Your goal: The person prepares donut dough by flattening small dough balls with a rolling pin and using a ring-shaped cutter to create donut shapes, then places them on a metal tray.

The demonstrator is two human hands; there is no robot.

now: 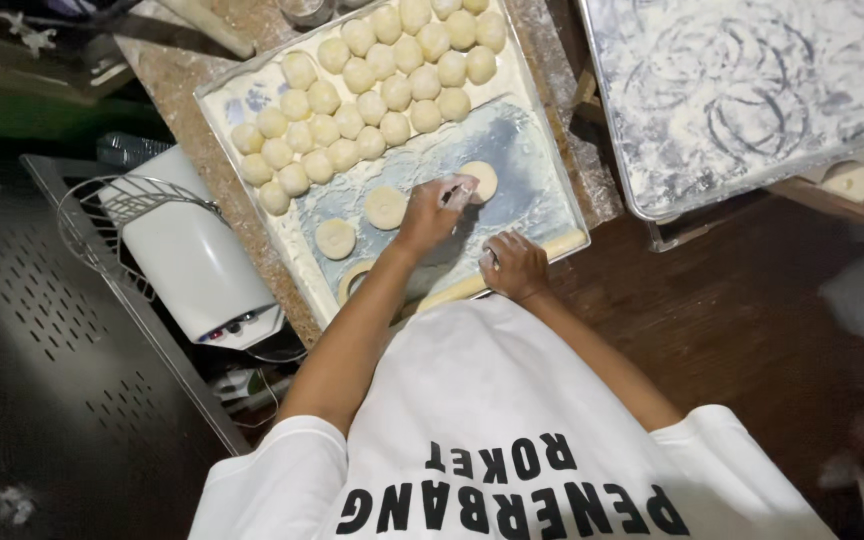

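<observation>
White T-shirt (492, 420) fills the near edge of the view, dark block lettering across it. Both bare arms reach out from it onto a floured metal tray (542, 190).

Right hand (515, 265): rests at the tray's near edge, fingers curled together, knuckles up. Can't tell if it pinches anything.

Left hand (432, 215): further in, mid-tray, fingertips drawn together on the edge of a flattened dough disc (482, 180). Disc is pale cream, round, low, floured, partly hidden by the fingers.

Two more flattened discs (385, 207) lie left of that hand, toward the tray's near-left corner, apart from each other. Thin dough ring (355, 278) sits right at the near-left corner. Pale strip of dough or flour along the near edge, just beside the right hand.

Far half of the tray: round dough balls (372, 75), same cream colour, packed in touching rows up to the far edge.

Second tray (752, 90) at far right, flour-dusted with circular marks. White appliance (192, 255) with a wire guard stands off the tray's left edge.
</observation>
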